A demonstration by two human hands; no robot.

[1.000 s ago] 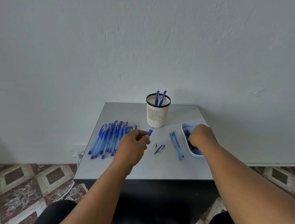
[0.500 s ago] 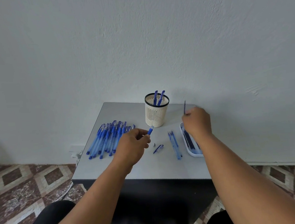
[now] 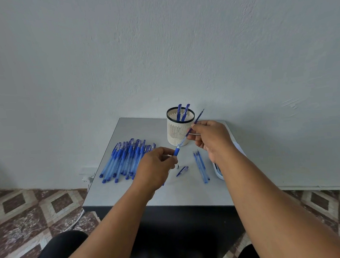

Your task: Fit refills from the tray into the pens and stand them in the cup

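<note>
Misalignment is the main risk: the thin refill (image 3: pixel 198 117) may be bending or slipping beside the barrel mouth if the angle is drifting. Left hand (image 3: pixel 155 166) is pinching the pen barrel (image 3: pixel 177 151) with curled fingers. Right hand (image 3: pixel 211 137) is pinching the refill, its tip entering the barrel between both hands, before the cup (image 3: pixel 180 129).

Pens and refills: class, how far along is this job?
Done: two pens stand in the cup. In hand: the left hand grips a barrel while the right hand pinches a refill going into it. Left: the pile of pens on the table.
</note>
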